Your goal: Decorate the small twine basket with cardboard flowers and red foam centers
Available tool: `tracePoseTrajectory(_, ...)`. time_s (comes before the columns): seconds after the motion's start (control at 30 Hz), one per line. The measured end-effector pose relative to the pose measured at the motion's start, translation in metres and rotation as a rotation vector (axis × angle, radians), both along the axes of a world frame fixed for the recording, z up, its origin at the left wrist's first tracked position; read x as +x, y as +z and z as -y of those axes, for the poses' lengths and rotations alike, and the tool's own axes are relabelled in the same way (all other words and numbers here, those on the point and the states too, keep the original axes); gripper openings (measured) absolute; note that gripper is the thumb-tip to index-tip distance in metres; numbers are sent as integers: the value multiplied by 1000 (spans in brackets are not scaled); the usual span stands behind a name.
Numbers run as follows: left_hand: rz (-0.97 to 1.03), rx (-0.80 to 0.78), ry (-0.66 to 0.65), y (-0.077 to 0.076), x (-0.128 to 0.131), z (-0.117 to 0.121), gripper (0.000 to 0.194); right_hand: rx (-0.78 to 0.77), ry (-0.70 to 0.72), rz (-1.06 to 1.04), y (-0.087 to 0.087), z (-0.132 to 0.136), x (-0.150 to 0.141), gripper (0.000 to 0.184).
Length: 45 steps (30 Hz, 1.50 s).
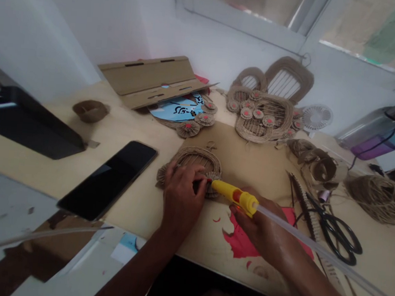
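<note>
My left hand (182, 195) rests on a twine-wrapped frame (197, 153), its fingers curled over it and holding it. A pleated brown rosette sits at each side of this frame, partly under my fingers. My right hand (263, 225) grips a yellow hot glue gun (235, 195) with a long clear glue stick (313, 245) running out of its back. The gun's nozzle points left and meets the work beside my left thumb, by a small red bit. My fingertips partly hide that spot.
A phone (110, 179) lies to the left. Torn red paper (245, 239) and black scissors (338, 234) are on the right, near a twine ball (380, 196). Behind stand finished twine frames (269, 115) with rosettes, a small fan (317, 117) and an open cardboard box (155, 82).
</note>
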<state>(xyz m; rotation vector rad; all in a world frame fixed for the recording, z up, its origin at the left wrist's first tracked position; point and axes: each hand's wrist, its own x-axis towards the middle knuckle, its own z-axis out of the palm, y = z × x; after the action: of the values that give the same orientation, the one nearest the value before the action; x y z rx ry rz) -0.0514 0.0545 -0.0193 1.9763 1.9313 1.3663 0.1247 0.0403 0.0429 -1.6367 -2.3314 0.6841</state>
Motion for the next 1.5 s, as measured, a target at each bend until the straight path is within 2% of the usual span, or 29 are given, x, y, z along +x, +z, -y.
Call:
tracePoseTrajectory(0.17, -4, -6, 6, -1, 0, 0, 11, 45, -13, 42, 0, 1, 3, 15)
tracePoseTrajectory(0.37, 1, 7, 20, -3, 1, -1, 10, -1, -3, 1, 1, 1, 1, 12)
tracePoseTrajectory(0.57, -17, 25, 7, -3, 1, -1, 11, 35, -24, 15, 0, 1, 3, 16)
tracePoseTrajectory(0.73, -24, 23, 9, -3, 1, -1, 10, -14, -8, -18, 2, 4, 2, 13)
tracePoseTrajectory(1.2, -42, 26, 7, -1, 0, -1, 11, -8, -26, -6, 3, 3, -1, 16)
tracePoseTrajectory(1.4, -41, 39, 2, -3, 0, -1, 12, 82, -70, -47, -2, 3, 5, 18)
tracePoseTrajectory(1.5, -53, 58, -1, -5, 0, -1, 12, 53, -132, -125, -2, 6, 10, 25)
